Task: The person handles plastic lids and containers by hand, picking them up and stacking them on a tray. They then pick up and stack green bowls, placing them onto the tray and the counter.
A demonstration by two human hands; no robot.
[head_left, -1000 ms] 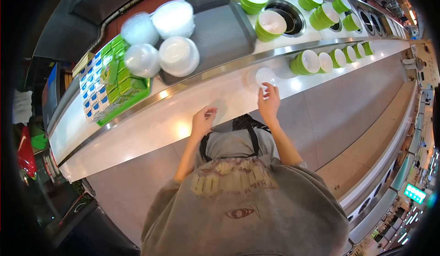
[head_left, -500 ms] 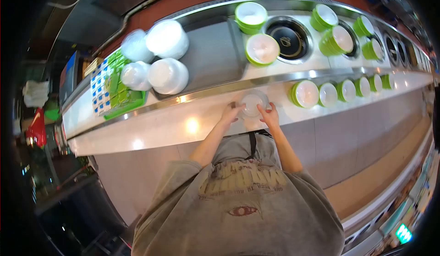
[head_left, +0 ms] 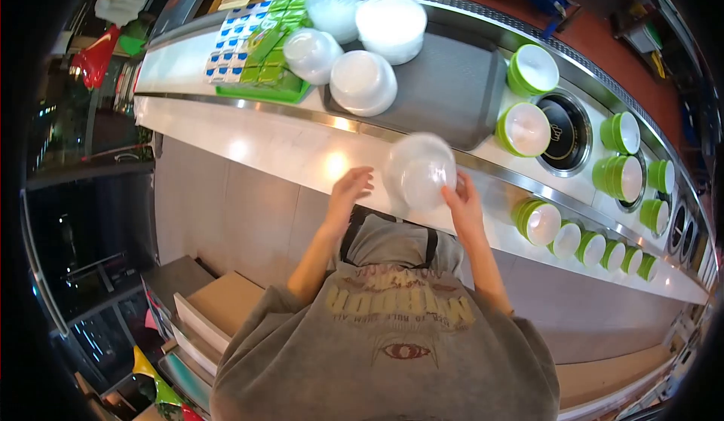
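Observation:
My right hand (head_left: 465,199) grips a white translucent plastic bowl (head_left: 418,168) by its right side, fingers and thumb closed at its rim. The bowl is tilted and slightly blurred, over the near white counter strip. To its left, my left hand (head_left: 351,189) is apart from it with fingers spread, holding nothing. Beyond the bowl, several stacks of white and translucent plastic bowls (head_left: 363,82) stand at the left end of a grey tray (head_left: 452,82).
Green-and-white boxes (head_left: 260,44) sit in a green tray (head_left: 264,93) at left. Green bowls with white insides (head_left: 526,129) stand in stacks around round black inset plates (head_left: 562,131). More green bowls (head_left: 541,222) line the lower ledge at right. A metal edge (head_left: 339,123) divides the counter levels.
Both hands were around the translucent bowl on the counter; now the left has let go and the right holds a bowl, tilted. The view has turned, shifting the counter's items rightward.

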